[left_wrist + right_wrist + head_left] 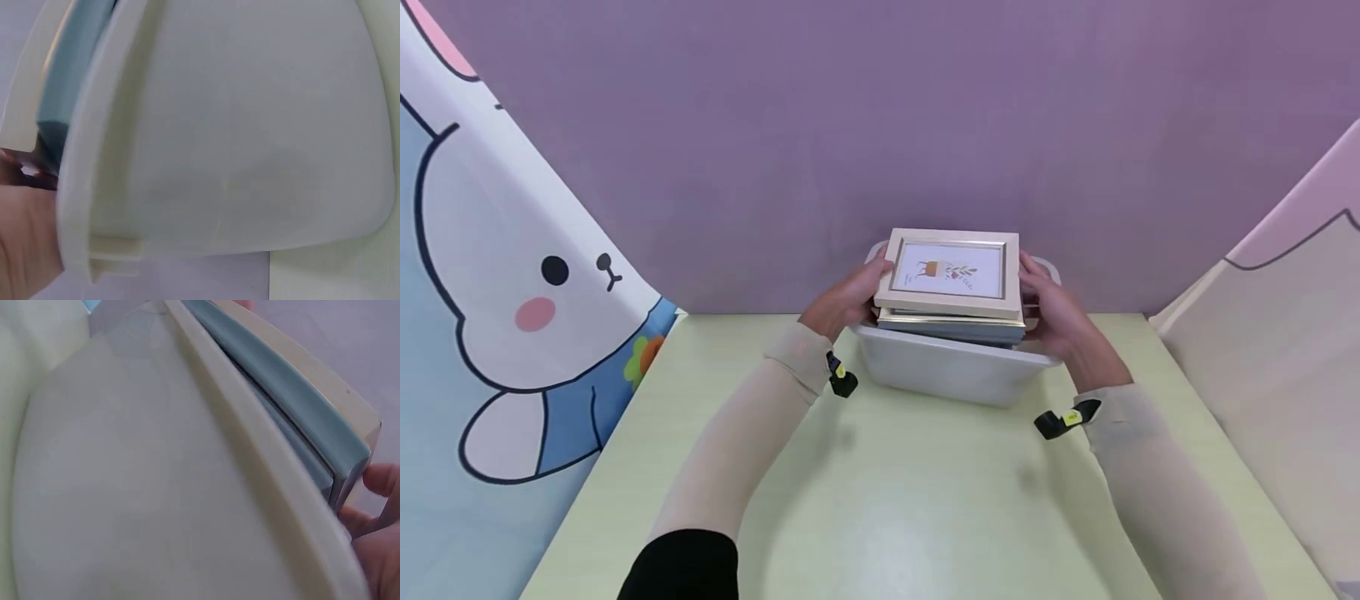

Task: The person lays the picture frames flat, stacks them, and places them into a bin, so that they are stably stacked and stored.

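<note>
A stack of picture frames sits partly above the rim of a white plastic bin. On top lies a cream picture frame with a small animal-and-plant print. Below it are a gold-edged layer and blue-grey frames. My left hand grips the stack's left side, its thumb at the top frame's edge. The opposite side is held by my right hand, whose fingers curl at the frames' ends in the right wrist view. The bin hides the lower part of the stack.
The bin stands on a pale green table, close to a purple backdrop. A cartoon-printed panel rises at the left, and a pale panel at the right. Both wrists carry small black cameras.
</note>
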`<state>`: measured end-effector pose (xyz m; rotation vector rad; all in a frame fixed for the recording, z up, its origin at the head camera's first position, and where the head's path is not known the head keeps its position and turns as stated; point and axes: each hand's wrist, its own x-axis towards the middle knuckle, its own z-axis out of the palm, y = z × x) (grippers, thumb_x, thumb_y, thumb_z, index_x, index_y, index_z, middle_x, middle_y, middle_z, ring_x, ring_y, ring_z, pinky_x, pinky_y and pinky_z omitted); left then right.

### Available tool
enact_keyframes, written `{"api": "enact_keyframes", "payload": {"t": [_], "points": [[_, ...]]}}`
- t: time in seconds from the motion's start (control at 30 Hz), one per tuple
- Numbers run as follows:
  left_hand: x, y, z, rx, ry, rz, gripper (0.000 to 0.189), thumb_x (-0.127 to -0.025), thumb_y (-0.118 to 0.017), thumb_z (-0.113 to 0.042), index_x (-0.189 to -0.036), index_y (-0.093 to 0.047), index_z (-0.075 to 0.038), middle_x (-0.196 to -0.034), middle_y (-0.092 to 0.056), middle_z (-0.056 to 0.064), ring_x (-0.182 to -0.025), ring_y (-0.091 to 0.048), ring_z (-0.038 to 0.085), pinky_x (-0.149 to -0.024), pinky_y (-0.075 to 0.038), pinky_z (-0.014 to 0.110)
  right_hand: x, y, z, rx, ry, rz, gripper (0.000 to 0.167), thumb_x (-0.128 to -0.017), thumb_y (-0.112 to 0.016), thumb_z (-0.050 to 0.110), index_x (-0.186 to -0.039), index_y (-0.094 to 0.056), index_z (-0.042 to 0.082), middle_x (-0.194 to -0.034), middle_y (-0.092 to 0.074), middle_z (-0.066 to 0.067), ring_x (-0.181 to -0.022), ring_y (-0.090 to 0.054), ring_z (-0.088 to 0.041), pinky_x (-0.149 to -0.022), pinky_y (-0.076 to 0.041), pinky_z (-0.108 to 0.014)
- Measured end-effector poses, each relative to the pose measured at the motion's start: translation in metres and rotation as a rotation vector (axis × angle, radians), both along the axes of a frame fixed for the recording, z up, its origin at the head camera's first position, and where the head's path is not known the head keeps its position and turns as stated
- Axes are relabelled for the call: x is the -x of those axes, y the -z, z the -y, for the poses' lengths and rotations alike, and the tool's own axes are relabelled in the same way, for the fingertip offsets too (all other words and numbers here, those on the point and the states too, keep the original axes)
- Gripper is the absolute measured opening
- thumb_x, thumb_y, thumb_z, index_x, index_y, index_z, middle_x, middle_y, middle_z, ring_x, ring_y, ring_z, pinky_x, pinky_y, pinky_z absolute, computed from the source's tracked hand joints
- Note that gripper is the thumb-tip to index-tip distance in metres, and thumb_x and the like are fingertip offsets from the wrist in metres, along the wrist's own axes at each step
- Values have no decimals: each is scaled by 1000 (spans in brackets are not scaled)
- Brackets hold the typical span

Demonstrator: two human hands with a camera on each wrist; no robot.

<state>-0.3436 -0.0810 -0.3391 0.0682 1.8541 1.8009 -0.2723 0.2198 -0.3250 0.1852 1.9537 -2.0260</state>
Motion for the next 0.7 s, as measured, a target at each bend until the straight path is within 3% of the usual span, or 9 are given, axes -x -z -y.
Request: {"api": "enact_keyframes", "payload": {"t": [0.13, 0.27, 0.37, 0.5, 0.63, 0.7], "points": [[-6, -1, -1, 31, -47, 36, 47, -109, -29, -36, -156, -33, -35, -88, -73, 9, -75, -70, 21, -64, -55, 37, 0, 7, 5, -5, 21, 53, 50, -107, -38, 50, -152, -19, 63, -128, -43, -11, -111, -46, -25, -89, -47, -45], [-16, -3, -5, 31, -79, 94, 43, -108, -30, -36, -148, -39, -23, -104, -72, 12, -84, -69, 22, -69, -55, 36, 5, 7, 3, -25, -2, 73, 50, -107, -35, 50, -153, -19, 62, -141, -39, -15, -120, -43, -28, -93, -46, -48], [-21, -3, -11, 0, -83, 111, 46, -109, -28, -31, -155, -26, -32, -115, -67, 14, -91, -66, 22, -75, -55, 37, 10, 6, -2, -21, -20, 99, 50, -108, -33, 48, -153, -18, 62, -151, -32, -17, -126, -41, -29, -100, -42, -52], [-21, 0, -17, -33, -102, 121, 56, -108, -28, -27, -161, -14, -38, -111, -66, 14, -87, -65, 22, -78, -54, 36, 12, 7, -7, 0, -26, 121, 51, -109, -30, 45, -155, -15, 60, -150, -33, -16, -126, -41, -28, -108, -36, -57], [-20, 6, -22, -50, -134, 166, 65, -106, -28, -22, -163, -1, -43, -101, -62, 13, -78, -64, 22, -73, -54, 35, 12, 9, -4, -8, -27, 132, 51, -110, -27, 41, -157, -15, 57, -139, -41, -12, -122, -43, -27, -104, -40, -55], [-19, 10, -23, -52, -161, 168, 66, -105, -28, -19, -163, -3, -40, -98, -61, 11, -74, -63, 20, -69, -53, 32, 13, 10, -1, -17, -33, 132, 52, -110, -26, 39, -157, -13, 57, -137, -42, -11, -121, -44, -27, -98, -43, -52]]}}
